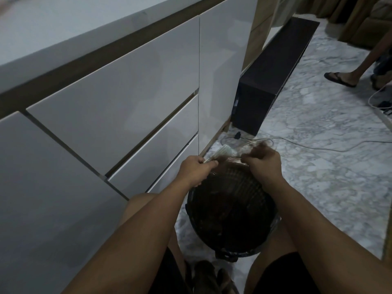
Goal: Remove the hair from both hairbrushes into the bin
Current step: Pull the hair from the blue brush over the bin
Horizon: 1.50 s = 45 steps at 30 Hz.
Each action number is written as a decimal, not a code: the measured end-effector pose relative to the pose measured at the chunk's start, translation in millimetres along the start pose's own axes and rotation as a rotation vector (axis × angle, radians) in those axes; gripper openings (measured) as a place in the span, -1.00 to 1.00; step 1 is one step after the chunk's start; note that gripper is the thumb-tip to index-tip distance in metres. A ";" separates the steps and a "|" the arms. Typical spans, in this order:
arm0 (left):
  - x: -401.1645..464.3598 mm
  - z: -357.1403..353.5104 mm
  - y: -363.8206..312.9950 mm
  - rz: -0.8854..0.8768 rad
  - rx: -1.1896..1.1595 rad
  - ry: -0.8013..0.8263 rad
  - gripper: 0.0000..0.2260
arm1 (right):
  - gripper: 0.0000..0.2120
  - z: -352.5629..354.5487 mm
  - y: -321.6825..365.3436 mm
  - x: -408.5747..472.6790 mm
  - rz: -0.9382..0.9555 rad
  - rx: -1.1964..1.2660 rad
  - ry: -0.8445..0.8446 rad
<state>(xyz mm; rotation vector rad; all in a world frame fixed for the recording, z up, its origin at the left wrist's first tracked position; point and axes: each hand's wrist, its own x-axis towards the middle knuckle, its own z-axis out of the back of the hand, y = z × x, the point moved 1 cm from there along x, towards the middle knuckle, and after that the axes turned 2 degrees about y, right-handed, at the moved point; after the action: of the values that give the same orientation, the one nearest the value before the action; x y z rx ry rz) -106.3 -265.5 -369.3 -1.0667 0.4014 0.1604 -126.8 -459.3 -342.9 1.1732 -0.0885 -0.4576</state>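
A dark woven bin (231,249) stands on the marble floor between my knees. Over its far rim my left hand (196,169) grips a pale hairbrush (224,151) by the handle, its head pointing away from me. My right hand (264,162) is closed on a tuft of dark brown hair (259,148) just right of the brush head, above the bin's far edge. Strands stretch between the brush and my fingers. The view is dim and blurred, so the bristles are hard to make out. No second hairbrush shows.
White drawer fronts (118,115) fill the left side. A dark low box (269,81) lies along the wall beyond the bin. White cables (318,146) run over the floor. Another person's sandalled foot (339,78) is at the upper right.
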 end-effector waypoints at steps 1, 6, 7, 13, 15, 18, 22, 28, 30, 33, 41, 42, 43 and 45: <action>0.0 0.4 -0.2 0.000 0.005 0.000 -0.67 | -0.82 0.7 -2.5 3.3 -0.025 0.021 -0.043; -1.9 -0.6 -1.8 0.029 0.027 0.063 -0.69 | -0.72 7.1 -6.6 7.3 -0.152 0.155 -0.219; -2.4 -0.7 -1.7 0.032 0.039 0.069 -0.69 | -0.72 8.0 -8.3 8.8 -0.165 0.153 -0.227; -2.8 -0.4 1.0 0.010 0.082 0.034 -0.73 | -0.70 2.1 -1.3 3.7 -0.151 0.251 0.140; -3.4 -1.1 1.5 -0.017 0.118 0.032 -0.75 | -0.73 -1.4 2.7 -0.7 -0.139 0.294 0.275; -7.1 -1.0 2.1 -0.063 0.192 0.024 -0.73 | -0.73 -5.5 2.1 -3.8 -0.124 0.170 0.290; -7.9 -1.5 2.2 -0.103 0.236 0.023 -0.64 | -0.59 -3.9 0.0 -5.5 -0.170 0.045 0.270; -6.1 -1.6 3.2 -0.109 0.222 0.002 -0.69 | -0.75 -3.1 0.1 -6.9 -0.104 0.013 0.198; -5.7 -2.5 3.1 -0.101 0.218 0.004 -0.68 | -0.75 0.1 -0.2 -2.3 -0.105 0.077 0.119; -5.4 -3.8 0.1 -0.089 0.162 0.019 -0.71 | -0.74 1.8 1.1 -1.0 -0.129 0.186 0.035; -3.5 -3.0 -3.9 -0.061 0.065 0.016 -0.73 | -0.89 7.5 5.4 -0.5 -0.471 0.654 0.079; -3.3 -3.4 -4.8 -0.059 0.058 0.010 -0.72 | -0.91 7.4 4.9 -0.4 -0.494 0.708 0.095; -3.2 -3.7 -5.9 -0.058 0.060 0.004 -0.71 | -0.92 7.3 4.4 -0.6 -0.510 0.756 0.109; -3.0 -3.8 -6.3 -0.058 0.064 -0.005 -0.70 | -0.91 8.3 3.6 0.4 -0.536 0.814 0.126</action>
<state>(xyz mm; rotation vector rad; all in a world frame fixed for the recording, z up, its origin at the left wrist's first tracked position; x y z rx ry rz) -107.9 -271.6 -364.6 -1.0136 0.3680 0.0978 -127.9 -465.6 -336.4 2.0383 0.1734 -0.8593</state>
